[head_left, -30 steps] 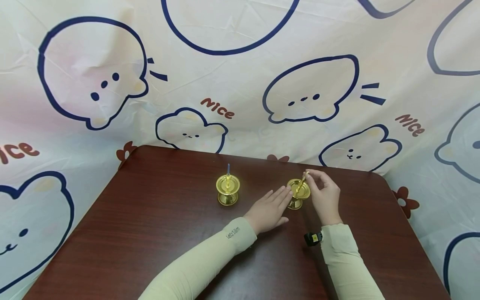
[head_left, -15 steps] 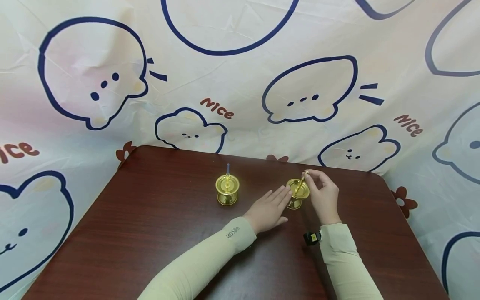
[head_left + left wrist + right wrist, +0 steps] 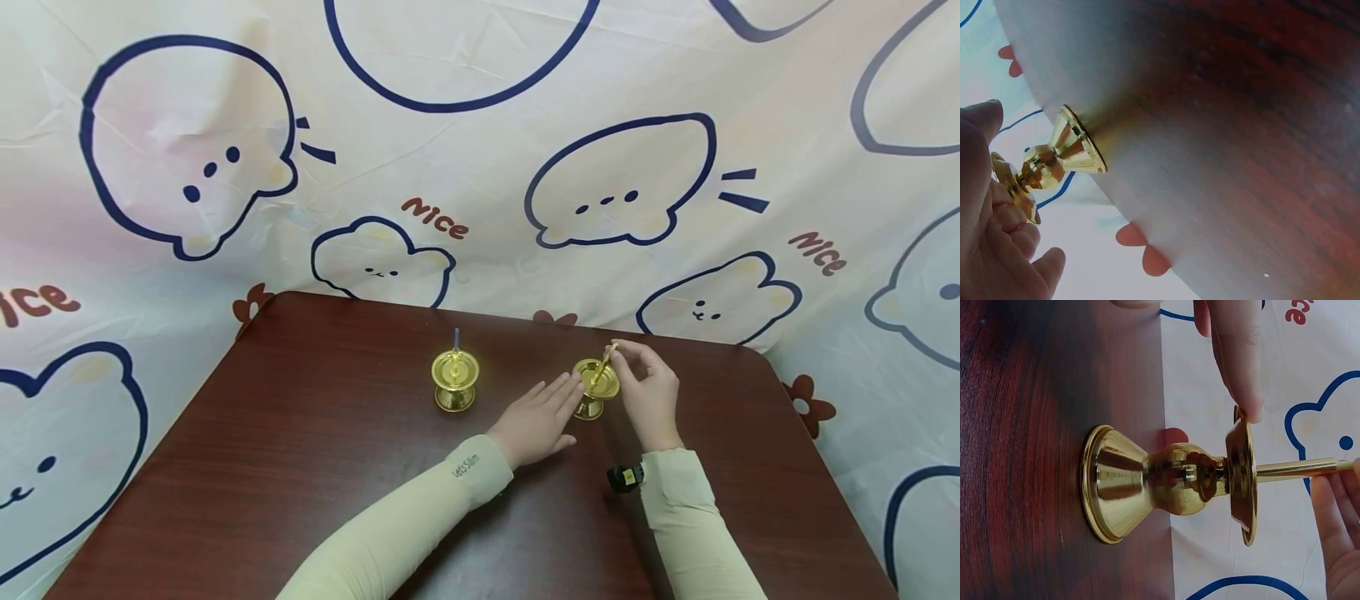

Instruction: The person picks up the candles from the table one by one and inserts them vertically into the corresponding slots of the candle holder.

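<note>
A shiny gold candle holder (image 3: 589, 407) stands upright on the table, with a flared foot, a round knob and a shallow dish. From the dish rises a slim gold tube (image 3: 1294, 469), with a short pale end of a thin candle (image 3: 1344, 465) at its tip. My right hand (image 3: 651, 400) pinches this candle between thumb and fingertips. My left hand (image 3: 534, 423) lies with fingers straight, their tips touching the near-left rim of the dish. To the left stands a matching candle holder (image 3: 455, 397) with a thin blue candle (image 3: 457, 338) upright in it; no hand touches it.
The dark red-brown wooden table (image 3: 300, 433) has rounded far corners. Behind it hangs a pale cloth (image 3: 495, 167) printed with blue cartoon outlines, reaching down to the table's far edge. A small black device (image 3: 626, 477) is worn at the right wrist.
</note>
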The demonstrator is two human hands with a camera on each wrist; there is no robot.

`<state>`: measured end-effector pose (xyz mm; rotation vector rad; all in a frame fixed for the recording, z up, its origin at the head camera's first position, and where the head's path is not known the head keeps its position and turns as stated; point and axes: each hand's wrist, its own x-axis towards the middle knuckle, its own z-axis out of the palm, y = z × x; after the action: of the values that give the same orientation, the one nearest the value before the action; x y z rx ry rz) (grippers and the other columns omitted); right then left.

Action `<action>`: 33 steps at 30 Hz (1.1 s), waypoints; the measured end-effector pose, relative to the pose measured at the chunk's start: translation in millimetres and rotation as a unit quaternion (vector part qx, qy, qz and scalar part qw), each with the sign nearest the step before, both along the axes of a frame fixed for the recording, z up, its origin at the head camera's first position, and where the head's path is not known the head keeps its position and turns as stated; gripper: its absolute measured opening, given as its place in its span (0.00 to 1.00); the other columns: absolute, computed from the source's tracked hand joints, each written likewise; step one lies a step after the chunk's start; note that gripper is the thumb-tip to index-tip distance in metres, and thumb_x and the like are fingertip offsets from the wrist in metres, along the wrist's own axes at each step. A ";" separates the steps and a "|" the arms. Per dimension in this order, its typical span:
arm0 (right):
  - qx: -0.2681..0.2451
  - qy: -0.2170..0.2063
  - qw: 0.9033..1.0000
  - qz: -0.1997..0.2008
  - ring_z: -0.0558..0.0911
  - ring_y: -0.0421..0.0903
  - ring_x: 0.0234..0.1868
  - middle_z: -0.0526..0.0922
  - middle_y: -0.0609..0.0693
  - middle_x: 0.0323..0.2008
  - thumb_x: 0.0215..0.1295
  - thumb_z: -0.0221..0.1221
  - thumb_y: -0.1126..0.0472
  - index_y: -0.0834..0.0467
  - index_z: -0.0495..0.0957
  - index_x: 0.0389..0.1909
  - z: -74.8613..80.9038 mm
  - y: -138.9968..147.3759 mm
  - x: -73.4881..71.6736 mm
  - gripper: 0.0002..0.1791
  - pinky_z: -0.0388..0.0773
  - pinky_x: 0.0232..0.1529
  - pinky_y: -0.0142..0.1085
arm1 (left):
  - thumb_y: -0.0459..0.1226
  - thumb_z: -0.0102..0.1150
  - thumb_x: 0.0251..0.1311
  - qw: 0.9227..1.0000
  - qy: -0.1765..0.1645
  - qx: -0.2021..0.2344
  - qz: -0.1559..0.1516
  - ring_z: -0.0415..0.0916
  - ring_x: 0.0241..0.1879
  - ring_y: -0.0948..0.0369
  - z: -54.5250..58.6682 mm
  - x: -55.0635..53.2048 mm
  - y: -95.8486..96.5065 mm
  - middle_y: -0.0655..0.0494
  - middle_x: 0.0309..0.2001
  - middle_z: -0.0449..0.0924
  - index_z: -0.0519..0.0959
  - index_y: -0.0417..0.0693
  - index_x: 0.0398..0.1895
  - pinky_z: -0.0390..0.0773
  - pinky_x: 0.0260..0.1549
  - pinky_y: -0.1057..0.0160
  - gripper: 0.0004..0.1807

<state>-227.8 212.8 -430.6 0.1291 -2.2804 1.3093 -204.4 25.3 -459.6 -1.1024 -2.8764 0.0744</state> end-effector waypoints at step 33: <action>-0.047 -0.008 0.999 0.021 0.86 0.43 0.45 0.86 0.54 0.48 0.74 0.59 0.56 0.63 0.81 0.54 0.7 4.6 2.9 0.16 0.80 0.46 0.22 | 0.58 0.47 0.75 1.000 -0.011 0.011 0.007 0.42 0.80 0.58 3.0 1.4 -0.2 0.54 0.82 0.44 0.49 0.47 0.82 0.55 0.75 0.54 0.42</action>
<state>-224.9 217.4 -429.8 0.1335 -2.2359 1.4413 -203.0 25.1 -456.6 -1.0865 -2.8983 0.0323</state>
